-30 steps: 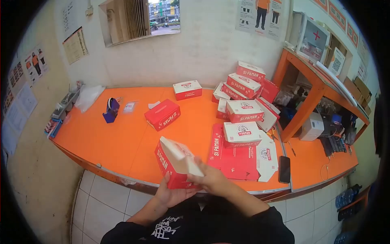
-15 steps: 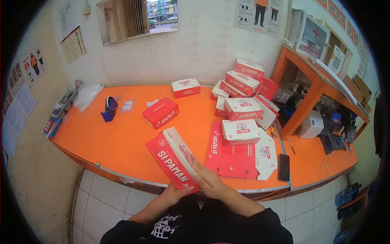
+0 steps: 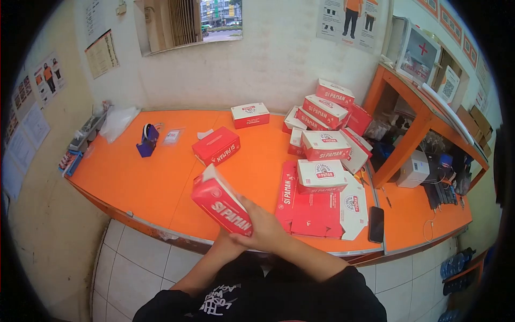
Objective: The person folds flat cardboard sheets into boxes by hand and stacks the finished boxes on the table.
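Note:
A red and white cardboard food box [image 3: 219,206] printed "SI PAMAN" is tilted in front of me, above the near part of the orange table. My right hand [image 3: 262,228] grips its lower right side, with the thumb along the pale face. Under the lower end, my left hand [image 3: 229,242] holds the box from below; its fingers are mostly hidden behind it. Just beyond stands another red box [image 3: 216,146]. To the right, flat red and white box blanks [image 3: 314,214] lie beneath a folded box [image 3: 322,176].
Several folded boxes [image 3: 326,110] are piled at the back right, and one box [image 3: 250,115] stands near the wall. A blue tape dispenser [image 3: 146,140] is at the left. A phone [image 3: 376,224] lies by the front edge, near an orange wooden shelf [image 3: 403,126].
The held box has turned and tipped, showing more of its end. My right hand has shifted left around its lower part, and the left thumb has left the front. The view has shifted slightly.

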A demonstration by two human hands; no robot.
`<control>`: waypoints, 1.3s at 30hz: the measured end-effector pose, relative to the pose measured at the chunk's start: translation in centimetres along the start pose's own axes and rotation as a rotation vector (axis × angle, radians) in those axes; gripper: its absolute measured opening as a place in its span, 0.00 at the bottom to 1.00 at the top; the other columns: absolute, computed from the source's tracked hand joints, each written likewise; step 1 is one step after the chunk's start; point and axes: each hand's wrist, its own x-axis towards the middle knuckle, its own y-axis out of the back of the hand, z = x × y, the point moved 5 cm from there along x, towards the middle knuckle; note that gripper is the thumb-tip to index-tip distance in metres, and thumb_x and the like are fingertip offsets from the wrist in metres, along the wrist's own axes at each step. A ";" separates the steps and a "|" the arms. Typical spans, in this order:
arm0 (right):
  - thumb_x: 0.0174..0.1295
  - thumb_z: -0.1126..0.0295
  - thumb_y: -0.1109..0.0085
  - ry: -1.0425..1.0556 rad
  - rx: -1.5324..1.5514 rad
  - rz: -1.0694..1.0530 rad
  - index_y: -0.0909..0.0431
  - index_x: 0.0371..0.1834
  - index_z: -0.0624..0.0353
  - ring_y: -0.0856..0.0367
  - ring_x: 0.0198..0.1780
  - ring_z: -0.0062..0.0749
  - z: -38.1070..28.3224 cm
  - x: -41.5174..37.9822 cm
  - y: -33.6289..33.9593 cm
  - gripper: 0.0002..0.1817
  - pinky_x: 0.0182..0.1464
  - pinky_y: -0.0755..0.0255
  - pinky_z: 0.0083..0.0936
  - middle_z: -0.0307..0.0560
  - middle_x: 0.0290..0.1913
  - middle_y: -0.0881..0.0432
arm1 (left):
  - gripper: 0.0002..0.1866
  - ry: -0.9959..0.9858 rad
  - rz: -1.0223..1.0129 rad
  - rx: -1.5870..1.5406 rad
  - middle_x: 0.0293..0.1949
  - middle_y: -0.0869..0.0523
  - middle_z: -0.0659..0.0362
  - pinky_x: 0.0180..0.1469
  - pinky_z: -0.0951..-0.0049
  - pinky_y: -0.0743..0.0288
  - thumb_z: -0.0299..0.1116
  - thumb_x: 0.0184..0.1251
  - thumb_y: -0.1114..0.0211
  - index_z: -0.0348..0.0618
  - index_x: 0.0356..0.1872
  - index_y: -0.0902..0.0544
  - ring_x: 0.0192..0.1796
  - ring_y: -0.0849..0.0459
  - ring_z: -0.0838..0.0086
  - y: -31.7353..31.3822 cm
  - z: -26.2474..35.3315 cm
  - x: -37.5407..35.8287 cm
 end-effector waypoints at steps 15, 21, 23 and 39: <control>0.54 0.61 0.37 -0.536 -0.298 0.117 0.22 0.45 0.61 0.27 0.56 0.47 12.5 -6.9 9.3 0.19 0.59 0.34 0.36 0.55 0.50 0.22 | 0.38 0.204 -0.108 0.869 0.69 0.48 0.39 0.68 0.41 0.59 0.52 0.56 0.38 0.49 0.67 0.39 0.71 0.54 0.39 1.4 -7.0 -3.1; 0.53 0.67 0.41 -1.033 -0.715 0.618 0.26 0.49 0.66 0.24 0.48 0.53 20.4 -23.0 20.0 0.21 0.51 0.31 0.41 0.62 0.46 0.23 | 0.32 0.104 -0.012 0.731 0.64 0.36 0.41 0.67 0.51 0.49 0.46 0.57 0.38 0.43 0.62 0.31 0.67 0.42 0.44 -0.1 -6.4 0.6; 0.53 0.64 0.41 -1.200 -0.618 0.572 0.28 0.53 0.67 0.25 0.52 0.54 22.3 -24.4 20.0 0.26 0.53 0.31 0.41 0.64 0.49 0.24 | 0.31 0.031 -0.017 0.658 0.63 0.34 0.42 0.67 0.54 0.47 0.45 0.58 0.38 0.40 0.61 0.31 0.66 0.39 0.47 -1.7 -6.6 3.5; 0.47 0.58 0.32 -1.100 -0.483 0.439 0.28 0.42 0.72 0.23 0.47 0.56 20.3 -16.8 11.1 0.28 0.49 0.28 0.40 0.66 0.43 0.24 | 0.33 0.187 0.350 0.630 0.56 0.29 0.38 0.63 0.55 0.40 0.38 0.52 0.36 0.29 0.57 0.32 0.59 0.31 0.47 -0.3 -8.5 6.6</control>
